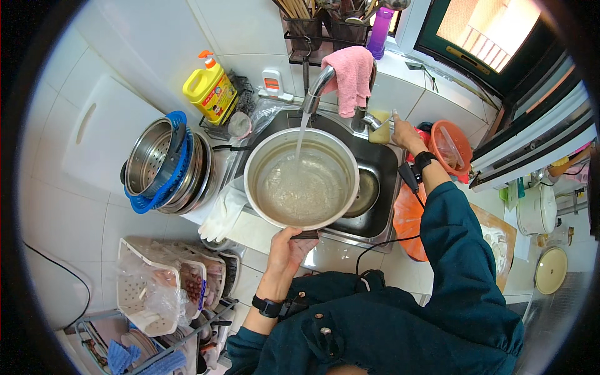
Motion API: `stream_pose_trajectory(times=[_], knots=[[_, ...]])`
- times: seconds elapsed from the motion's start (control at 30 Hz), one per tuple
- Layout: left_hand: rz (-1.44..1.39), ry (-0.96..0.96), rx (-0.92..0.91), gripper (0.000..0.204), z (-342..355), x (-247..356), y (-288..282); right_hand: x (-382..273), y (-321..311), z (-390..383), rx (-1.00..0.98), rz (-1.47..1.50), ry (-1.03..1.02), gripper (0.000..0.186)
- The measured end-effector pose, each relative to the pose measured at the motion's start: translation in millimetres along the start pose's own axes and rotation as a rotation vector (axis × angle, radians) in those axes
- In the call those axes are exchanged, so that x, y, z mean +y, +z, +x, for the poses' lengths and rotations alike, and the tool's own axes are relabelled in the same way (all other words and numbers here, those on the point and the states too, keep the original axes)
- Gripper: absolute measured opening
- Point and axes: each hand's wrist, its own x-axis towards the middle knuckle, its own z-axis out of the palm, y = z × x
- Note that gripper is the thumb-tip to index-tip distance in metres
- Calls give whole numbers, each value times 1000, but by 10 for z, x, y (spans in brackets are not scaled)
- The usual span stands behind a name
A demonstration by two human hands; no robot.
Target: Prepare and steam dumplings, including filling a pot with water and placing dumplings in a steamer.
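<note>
A large round metal pot point(249, 178) is held over the sink point(390, 181), part filled with bubbling water. A stream runs into it from the silver tap point(317, 89), which has a pink cloth point(347, 72) draped over it. My left hand point(285, 250) is closed around the pot's short dark handle point(304, 235) on the near side. To the right of the tap, my right hand point(406, 135) is at the tap lever point(373, 121), one finger pointing up and the others mostly hidden. A yellow sponge point(380, 132) lies beside that hand.
Left of the sink stand stacked metal pots with a blue colander point(181, 134), a yellow bottle point(210, 90) and white gloves point(225, 212). An orange basket point(451, 147) and a black cable point(390, 241) are at the right. A white rack point(147, 281) sits lower left.
</note>
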Motion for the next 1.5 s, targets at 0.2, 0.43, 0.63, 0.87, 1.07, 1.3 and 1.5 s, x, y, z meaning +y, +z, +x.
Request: stream_pose_trajectory(times=[0.2,0.43,0.63,0.87,1.07,1.3,1.5], knots=[[-11,11,-5,42,14,-10,-13,16,32,25,8,-2,-8,75],[-8,11,-15,41,-4,4,1,-17,13,-9,2,7,-4,76],[-2,59,73,29,-42,1,148,-11,28,-3,21,-6,1,76],[8,58,60,29,-46,16,150,15,38,12,12,-13,-8,77],[16,62,71,30,-50,21,153,25,43,18,-3,-15,-9,79],[-39,38,-43,40,-21,13,-4,102,152,84,69,24,-54,79],[-38,86,-4,32,-35,13,79,120,181,85,117,100,-62,77]])
